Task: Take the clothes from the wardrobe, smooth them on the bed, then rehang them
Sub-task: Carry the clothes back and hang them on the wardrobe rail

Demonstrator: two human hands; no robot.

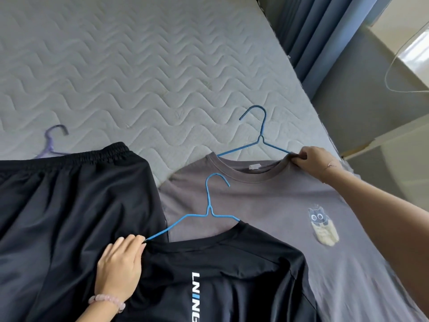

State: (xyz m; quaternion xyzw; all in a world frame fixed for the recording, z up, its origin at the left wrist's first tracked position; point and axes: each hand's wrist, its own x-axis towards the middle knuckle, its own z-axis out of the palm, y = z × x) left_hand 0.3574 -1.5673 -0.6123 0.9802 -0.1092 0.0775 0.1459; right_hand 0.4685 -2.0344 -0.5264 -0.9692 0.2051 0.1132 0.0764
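Your left hand (120, 268) is pinching the black T-shirt (232, 263) at 7 o'clock, right hand (313, 162) pinching the grey T-shirt (267, 198) collar at 3; purple hanger (50, 144) is hiding under shorts (69, 205) at 9.

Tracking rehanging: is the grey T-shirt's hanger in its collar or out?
In: the blue hanger runs under the collar of the grey T-shirt at both ends; hook outside.

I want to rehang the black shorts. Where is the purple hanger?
In the head view, the purple hanger lies far left on the mattress, its lower part tucked under the waistband of the black shorts.
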